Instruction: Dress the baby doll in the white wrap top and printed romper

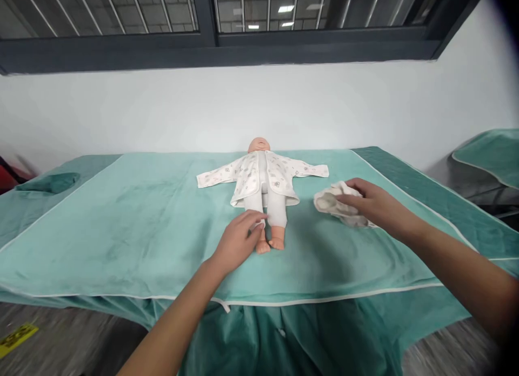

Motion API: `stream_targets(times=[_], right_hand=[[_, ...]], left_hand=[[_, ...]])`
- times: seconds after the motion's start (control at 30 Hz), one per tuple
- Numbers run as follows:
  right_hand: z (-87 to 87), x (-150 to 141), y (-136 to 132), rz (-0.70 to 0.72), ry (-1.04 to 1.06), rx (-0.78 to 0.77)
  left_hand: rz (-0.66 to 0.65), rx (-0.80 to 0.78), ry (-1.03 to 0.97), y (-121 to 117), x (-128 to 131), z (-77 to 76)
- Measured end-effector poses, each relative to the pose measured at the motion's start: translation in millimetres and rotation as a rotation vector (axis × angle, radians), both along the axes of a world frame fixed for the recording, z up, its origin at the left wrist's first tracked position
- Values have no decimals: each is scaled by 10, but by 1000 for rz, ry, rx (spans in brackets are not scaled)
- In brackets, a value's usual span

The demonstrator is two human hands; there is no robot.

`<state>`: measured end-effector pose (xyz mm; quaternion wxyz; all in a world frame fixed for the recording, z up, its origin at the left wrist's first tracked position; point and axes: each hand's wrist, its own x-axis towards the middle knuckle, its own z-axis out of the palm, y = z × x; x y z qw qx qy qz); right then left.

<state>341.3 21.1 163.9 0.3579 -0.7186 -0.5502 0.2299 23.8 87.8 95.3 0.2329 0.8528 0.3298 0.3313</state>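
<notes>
The bed (30, 216) (under a green sheet (141, 225)) bears a doll (263, 184).

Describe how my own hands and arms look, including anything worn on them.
The left hand and right hand are bare: no gloves, rings, watch or bracelet show. Both forearms are uncovered and slender, without visible markings. Near the dark right edge, I cannot tell whether a sleeve begins.

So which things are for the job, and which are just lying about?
Seems in use:
dressed doll, left hand at its legs
crumpled pale cloth, held by right hand
green cover under the doll

Seems just lying about:
yellow strip on the floor
green fabric at far right
</notes>
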Motion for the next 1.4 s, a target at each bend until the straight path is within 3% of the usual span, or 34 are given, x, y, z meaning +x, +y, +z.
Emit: stream_targets(times=[0.1, 0.2, 0.33, 0.5, 0.7, 0.83, 0.97, 1.1, 1.23, 1.4], right_hand=[[319, -476, 46, 138, 238, 66], [601, -876, 82, 360, 467, 145], [922, -1206, 79, 560, 546, 298], [1108, -1275, -1, 590, 436, 387], [1232, -1251, -250, 652, 344, 283], [1357, -1239, -464, 689, 338, 330], [1443, -1237, -607, 681, 327, 397], [1457, -1245, -652, 681, 287, 356], [1390, -1249, -661, 643, 170, 314], [1269, -1349, -720, 690, 44, 462]], left_hand=[[-23, -154, -117, -78, 76, 394], [-134, -256, -237, -210, 175, 734], [-125, -263, -483, -334, 181, 990], [46, -90, -616, -441, -112, 1243], [98, 120, -524, -727, -345, 1581], [130, 285, -539, -863, -381, 1766], [166, 394, -544, -955, -398, 1915], [212, 464, -535, -1000, -403, 1976], [214, 449, -557, -995, -405, 1930], [169, 374, -515, -1026, -364, 1827]])
